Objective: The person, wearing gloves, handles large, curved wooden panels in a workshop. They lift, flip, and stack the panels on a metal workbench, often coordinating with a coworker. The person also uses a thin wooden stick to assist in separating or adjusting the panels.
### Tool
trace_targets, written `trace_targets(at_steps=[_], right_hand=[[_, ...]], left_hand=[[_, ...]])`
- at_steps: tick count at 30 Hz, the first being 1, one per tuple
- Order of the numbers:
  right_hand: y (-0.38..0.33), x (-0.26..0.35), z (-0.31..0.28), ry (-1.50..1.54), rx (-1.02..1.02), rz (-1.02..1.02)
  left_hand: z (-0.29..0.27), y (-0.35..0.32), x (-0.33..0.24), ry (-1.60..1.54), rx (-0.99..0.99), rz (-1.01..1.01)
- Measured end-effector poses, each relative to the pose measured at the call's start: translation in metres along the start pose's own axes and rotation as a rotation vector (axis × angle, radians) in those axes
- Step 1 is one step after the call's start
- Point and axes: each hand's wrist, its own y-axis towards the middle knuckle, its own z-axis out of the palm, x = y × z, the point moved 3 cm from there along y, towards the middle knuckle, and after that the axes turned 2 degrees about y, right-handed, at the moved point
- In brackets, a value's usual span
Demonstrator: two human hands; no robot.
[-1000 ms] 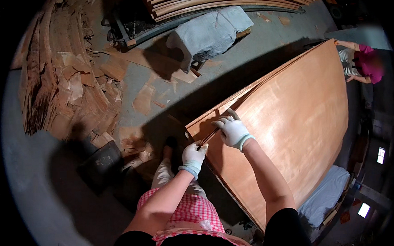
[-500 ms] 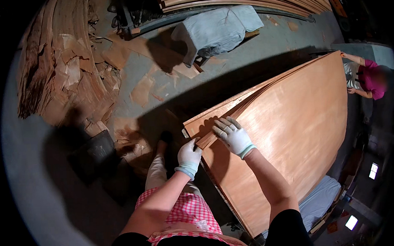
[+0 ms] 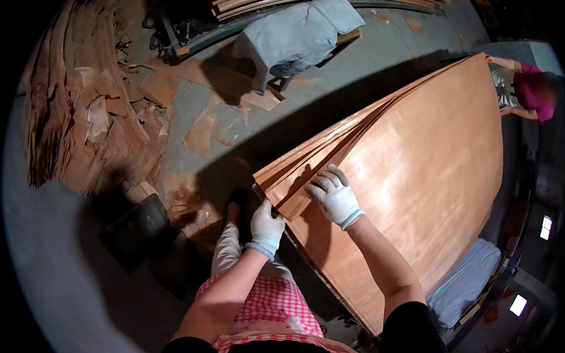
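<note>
Glossy reddish-brown wooden sheets [image 3: 425, 153] lie stacked, only partly fanned: apart at the near corner, together farther off. A white-gloved left hand [image 3: 267, 230] touches that corner, a white-gloved right hand [image 3: 335, 198] the upper edge; whether either grip pinches, I cannot tell.

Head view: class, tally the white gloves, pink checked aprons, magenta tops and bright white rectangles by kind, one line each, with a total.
White gloves: 2, on the left hand and the right hand
Pink checked apron: 1
Magenta top: 1
Bright white rectangles, upper one and lower one: 2
Total: 6
</note>
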Motion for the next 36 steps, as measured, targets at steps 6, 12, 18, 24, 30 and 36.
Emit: trace_targets(at_steps=[6, 12, 18, 24, 30, 36], right_hand=[[0.010, -0.002, -0.003, 0.071, -0.020, 0.027], [0.050, 0.001, 0.007, -0.001, 0.089, 0.022], [0.077, -0.002, -0.001, -0.033, 0.439, 0.062], [0.087, -0.017, 0.003, 0.077, 0.651, 0.054], [0.107, -0.024, 0.031, 0.235, 0.701, 0.116], [0.120, -0.024, 0.048, 0.240, 0.742, 0.207]], left_hand=[[0.007, -0.018, -0.014, -0.246, -0.087, -0.106], [0.013, -0.008, -0.004, -0.667, -0.009, -0.366], [-0.009, -0.006, -0.033, 0.027, -0.089, 0.095], [-0.015, 0.001, -0.033, -0.003, -0.192, 0.157], [-0.019, 0.015, -0.027, 0.143, -0.050, -0.124], [-0.014, 0.024, -0.014, 0.101, -0.066, -0.212]])
